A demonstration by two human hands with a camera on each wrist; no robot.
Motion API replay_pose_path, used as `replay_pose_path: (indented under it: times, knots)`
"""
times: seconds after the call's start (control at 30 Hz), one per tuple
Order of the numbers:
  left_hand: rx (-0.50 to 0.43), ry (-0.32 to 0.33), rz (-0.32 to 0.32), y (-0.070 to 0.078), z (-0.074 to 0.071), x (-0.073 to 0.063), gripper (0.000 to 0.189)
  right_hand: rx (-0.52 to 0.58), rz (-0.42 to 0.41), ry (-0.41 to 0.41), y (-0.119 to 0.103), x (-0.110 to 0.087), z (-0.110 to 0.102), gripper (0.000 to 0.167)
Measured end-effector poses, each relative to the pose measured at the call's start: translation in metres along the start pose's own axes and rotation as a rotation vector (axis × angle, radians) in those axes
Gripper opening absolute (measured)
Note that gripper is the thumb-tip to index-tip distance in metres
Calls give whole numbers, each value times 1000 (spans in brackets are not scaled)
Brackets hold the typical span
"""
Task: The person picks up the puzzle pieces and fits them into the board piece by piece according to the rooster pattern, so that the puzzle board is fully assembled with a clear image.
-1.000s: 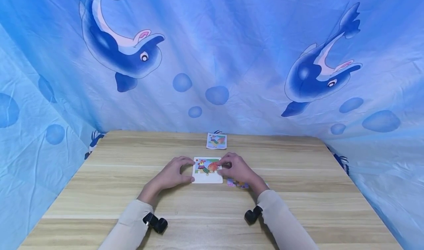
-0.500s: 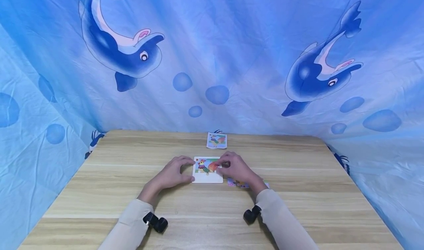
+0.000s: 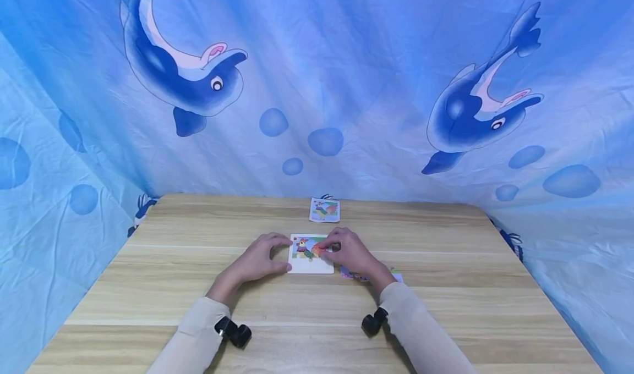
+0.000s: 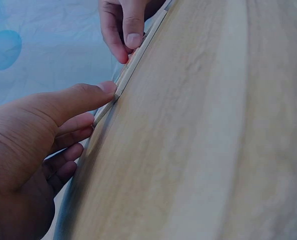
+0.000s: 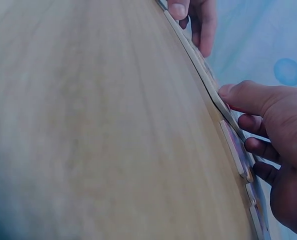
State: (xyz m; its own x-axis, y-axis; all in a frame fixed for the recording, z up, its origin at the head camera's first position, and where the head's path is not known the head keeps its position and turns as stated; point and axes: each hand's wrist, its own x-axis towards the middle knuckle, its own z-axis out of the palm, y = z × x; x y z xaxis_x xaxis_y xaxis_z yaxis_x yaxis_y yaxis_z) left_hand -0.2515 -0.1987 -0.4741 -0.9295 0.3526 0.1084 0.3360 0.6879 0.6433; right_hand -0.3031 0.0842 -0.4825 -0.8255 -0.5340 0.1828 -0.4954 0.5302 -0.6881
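Puzzle board (image 3: 309, 267) is laid flat on table (image 3: 292, 308), far half filled. Left edge is touched by left hand (image 3: 256, 258), thumb and forefinger spread. Right side is partly covered by right hand (image 3: 350, 251), fingers bent; whether anything is pinched cannot be told. Loose pieces (image 3: 347, 273) are partly hidden nearby.

Long-sleeved pale cream garment: left sleeve (image 3: 187, 334) and right sleeve (image 3: 425, 330), both plain and lightly creased. Left wrist camera (image 3: 234, 333): black, rounded head, small bright metallic detail. Right wrist camera (image 3: 375, 322): black, compact, rounded head. Left hand (image 3: 256, 259) and right hand (image 3: 350, 251): bare.
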Motion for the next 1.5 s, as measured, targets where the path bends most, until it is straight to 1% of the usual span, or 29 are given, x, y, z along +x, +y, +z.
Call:
replay_pose_path:
  times: [0.13, 0.3, 0.5, 0.6, 0.77, 0.9, 1.03, 1.2, 1.37, 1.5]
  knots:
    - [1, -5, -1, 0, 1, 0, 58, 6, 27, -16, -1, -3, -3, 18]
    - [-4, -12, -10, -1, 0, -1, 58, 14, 45, -19, 1, -15, -12, 23]
    - [2, -10, -4, -1, 0, -1, 57, -35, 28, 21, 8, -36, -25, 20]
    - [4, -9, -3, -1, 0, -1, 57, -40, 21, 17, 7, -49, -31, 18]
    - [8, -8, -1, -2, 1, -1, 57, -62, 28, 2, 8, -69, -39, 22]
    - [9, -4, 0, -2, 0, 0, 57, -99, 41, 15, 9, -79, -40, 25]
    - [6, -3, 3, -1, -1, 0, 58, -118, 36, 26, 10, -84, -38, 27]
    - [11, -6, 1, -1, 0, -1, 58, -158, 18, 47, 12, -85, -35, 28]
    - [0, -8, -12, 0, 0, -1, 58, -167, 29, 67, 13, -85, -32, 26]
    - [2, -1, 2, 0, -1, -1, 58, -170, 23, 83, 14, -85, -31, 23]
